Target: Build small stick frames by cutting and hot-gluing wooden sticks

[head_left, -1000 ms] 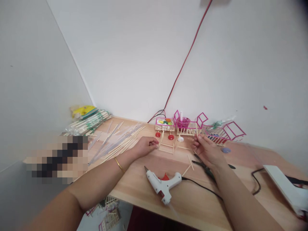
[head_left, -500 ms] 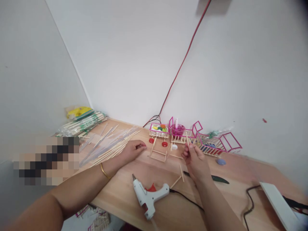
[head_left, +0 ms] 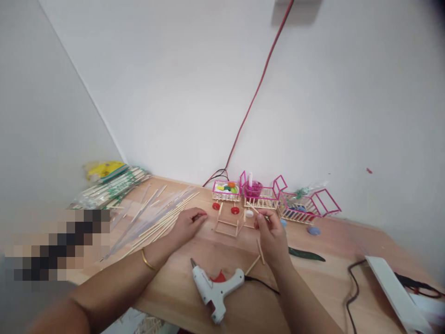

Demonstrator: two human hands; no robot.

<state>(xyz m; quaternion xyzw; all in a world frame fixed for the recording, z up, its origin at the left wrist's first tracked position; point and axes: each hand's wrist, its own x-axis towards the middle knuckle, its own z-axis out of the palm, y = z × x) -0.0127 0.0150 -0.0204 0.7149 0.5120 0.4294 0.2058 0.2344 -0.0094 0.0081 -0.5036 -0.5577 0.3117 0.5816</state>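
My right hand [head_left: 273, 236] pinches a short wooden stick [head_left: 252, 207], which points up and to the left. My left hand [head_left: 189, 223] rests on the wooden table with thumb and fingertips pressed together; whether anything is between them I cannot make out. Between the hands stands a small frame of wooden sticks [head_left: 226, 222]. Closer to me lies a white hot glue gun [head_left: 217, 290] with a red trigger, its nozzle toward the upper left. Two short sticks [head_left: 260, 252] lie just left of my right wrist.
Small stick carts with pink rims [head_left: 262, 197] and bottle-cap wheels line the wall. Long loose sticks [head_left: 163, 218] and bagged bundles [head_left: 118, 183] lie left. A green-handled tool [head_left: 306, 254] is partly behind my right wrist. A white box [head_left: 392, 287] and cords lie right.
My right hand has moved left toward the stick frame, and its stick has tilted from nearly upright to slanting left. My left hand stays in about the same place. The view has shifted slightly.
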